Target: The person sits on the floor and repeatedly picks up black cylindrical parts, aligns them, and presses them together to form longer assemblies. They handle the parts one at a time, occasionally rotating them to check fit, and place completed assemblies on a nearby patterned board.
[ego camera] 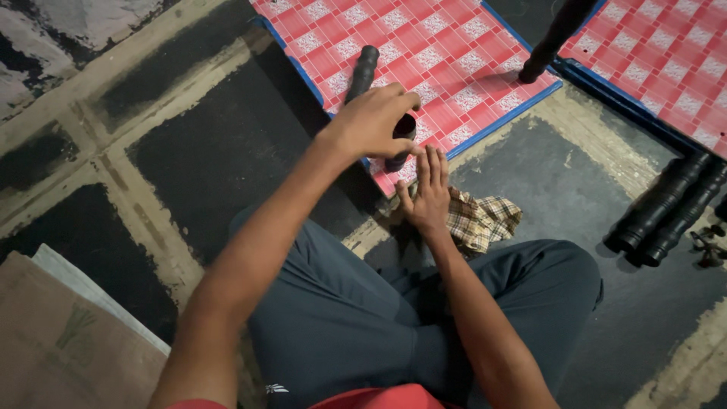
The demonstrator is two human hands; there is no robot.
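My left hand (375, 121) is closed over a short black tube piece (401, 140) at the near corner of a red-and-white checked panel with a blue rim (454, 45). A longer black tube (362, 72) lies or stands just behind that hand; whether they touch is hidden. My right hand (428, 189) is flat with fingers apart, just below the tube piece, resting beside a plaid cloth (485, 220) on the floor. I sit cross-legged in dark trousers (341, 318).
A second checked panel (666, 53) lies at the top right, with a black tube leg (556, 34) between the two panels. Ribbed black tubes (663, 212) and small dark parts (708, 246) lie at the right. Cardboard (60, 341) sits at the lower left on the dark patchy floor.
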